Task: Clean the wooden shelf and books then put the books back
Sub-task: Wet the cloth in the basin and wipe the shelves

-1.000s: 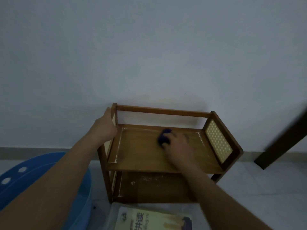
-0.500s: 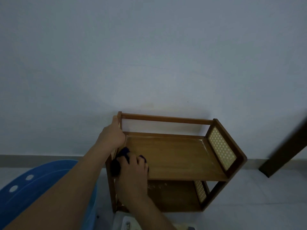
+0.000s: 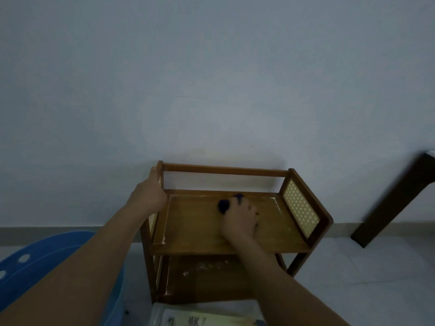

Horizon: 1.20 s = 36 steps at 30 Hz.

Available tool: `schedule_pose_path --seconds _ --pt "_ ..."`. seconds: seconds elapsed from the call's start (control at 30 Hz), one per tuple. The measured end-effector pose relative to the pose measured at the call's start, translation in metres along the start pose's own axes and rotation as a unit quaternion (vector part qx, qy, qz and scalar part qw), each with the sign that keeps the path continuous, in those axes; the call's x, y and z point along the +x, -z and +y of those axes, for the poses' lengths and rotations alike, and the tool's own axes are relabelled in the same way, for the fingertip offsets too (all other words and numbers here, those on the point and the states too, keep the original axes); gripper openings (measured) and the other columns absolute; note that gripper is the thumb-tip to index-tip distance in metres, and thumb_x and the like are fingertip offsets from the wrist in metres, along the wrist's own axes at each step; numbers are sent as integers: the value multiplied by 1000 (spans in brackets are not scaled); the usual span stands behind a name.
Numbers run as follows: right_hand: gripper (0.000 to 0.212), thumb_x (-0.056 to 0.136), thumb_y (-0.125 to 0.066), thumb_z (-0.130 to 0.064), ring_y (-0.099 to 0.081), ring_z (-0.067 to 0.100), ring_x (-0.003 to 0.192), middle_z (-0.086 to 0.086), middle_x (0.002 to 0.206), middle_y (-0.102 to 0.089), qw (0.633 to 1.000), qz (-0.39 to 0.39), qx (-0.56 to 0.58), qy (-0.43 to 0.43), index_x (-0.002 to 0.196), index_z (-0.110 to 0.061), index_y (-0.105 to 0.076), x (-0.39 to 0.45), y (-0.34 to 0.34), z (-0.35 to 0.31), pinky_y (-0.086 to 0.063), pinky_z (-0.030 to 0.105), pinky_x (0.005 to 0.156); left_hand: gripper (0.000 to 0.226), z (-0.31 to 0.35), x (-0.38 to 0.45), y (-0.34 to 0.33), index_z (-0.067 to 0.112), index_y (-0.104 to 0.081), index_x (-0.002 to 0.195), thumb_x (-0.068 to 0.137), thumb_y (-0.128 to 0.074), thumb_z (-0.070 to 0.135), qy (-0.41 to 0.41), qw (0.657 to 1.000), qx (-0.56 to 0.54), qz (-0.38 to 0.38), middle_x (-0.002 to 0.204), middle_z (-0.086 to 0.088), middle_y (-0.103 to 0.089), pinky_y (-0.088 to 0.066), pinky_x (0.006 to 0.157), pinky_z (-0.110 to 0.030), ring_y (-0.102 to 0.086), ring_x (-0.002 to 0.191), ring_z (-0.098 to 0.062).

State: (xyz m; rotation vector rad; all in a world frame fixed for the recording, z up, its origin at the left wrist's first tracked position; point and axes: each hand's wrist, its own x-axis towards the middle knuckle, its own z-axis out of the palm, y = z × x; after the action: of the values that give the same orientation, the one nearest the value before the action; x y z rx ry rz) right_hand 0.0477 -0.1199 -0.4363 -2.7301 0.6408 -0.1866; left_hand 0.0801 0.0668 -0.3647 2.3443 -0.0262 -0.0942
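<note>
- Wooden shelf (image 3: 235, 245): 2 tiers, brown, stands on the pale floor (image 3: 364, 278) against the white wall (image 3: 211, 78). A rail runs along the back of the top tier; each end has a side panel.
- Right side panel (image 3: 300, 211): cream insert with a dotted pattern, set in a dark wood frame.
- Top tier (image 3: 195, 224): bare board with pale dusty streaks along its left and right edges.
- Lower tier (image 3: 207, 278): bare board with whitish smears near its middle.
- Left hand (image 3: 148, 196): grips the upper left post of the shelf, thumb up along the post, fingers curled round it.
- Right hand (image 3: 240, 222): lies palm down on the top tier, right of centre, fingers bent over a cloth and pressing it onto the board.
- Dark blue cloth (image 3: 224, 204): bunched, shows beyond the fingertips of the right hand, near the back edge of the top tier.
- Book (image 3: 207, 318): pale cover with printed characters, lies flat at the bottom edge of the view, just in front of the shelf; only partly in frame.
- Blue plastic item (image 3: 35, 262): rounded, with pale oval holes, at the lower left, beside the shelf and partly behind the left forearm.
- Dark furniture leg (image 3: 395, 201): slants across the right edge, apart from the shelf.
</note>
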Motion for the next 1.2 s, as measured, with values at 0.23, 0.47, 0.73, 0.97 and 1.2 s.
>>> schedule_pose_path --seconds 0.23,0.47,0.73,0.97,1.2 --pt "42 92 -54 -18 -39 12 122 -9 142 -40 911 -210 165 313 129 -38 -53 -61 -1 -19 -42 30 99 70 -2 2 1 22 -6 154 96 -44 9 3 1000 2 4 145 -22 -41 -40 96 -35 -47 124 -37" --pt "41 90 -56 -10 -39 22 131 4 147 -40 991 32 116 53 127 -28 -55 14 34 114 -35 32 105 68 -2 3 1 23 -10 153 97 -45 9 3 1000 -28 -3 140 -17 -46 -40 72 -28 -48 90 -22" --pt "56 90 -56 -16 -23 32 139 4 155 -28 975 -46 68 205 142 -27 -40 -16 -38 -62 -22 47 116 71 -1 4 -3 21 -5 154 96 -45 9 7 1000 12 11 145 -23 -41 -43 87 -36 -53 110 -35" --pt "45 92 -53 -6 -32 20 134 -5 144 -41 957 -77 180 213 131 -30 -52 -10 -9 -10 -33 39 112 73 -5 3 -1 29 -5 153 95 -44 9 6 1000 -5 9 137 -21 -48 -47 80 -37 -57 102 -37" --pt "45 79 -63 10 -38 38 134 13 141 -51 904 204 131 352 119 -11 -65 39 20 -60 -29 50 114 67 -9 6 -3 25 -11 152 96 -43 6 -14 1000 -9 10 126 -19 -56 -42 61 -29 -51 72 -15"
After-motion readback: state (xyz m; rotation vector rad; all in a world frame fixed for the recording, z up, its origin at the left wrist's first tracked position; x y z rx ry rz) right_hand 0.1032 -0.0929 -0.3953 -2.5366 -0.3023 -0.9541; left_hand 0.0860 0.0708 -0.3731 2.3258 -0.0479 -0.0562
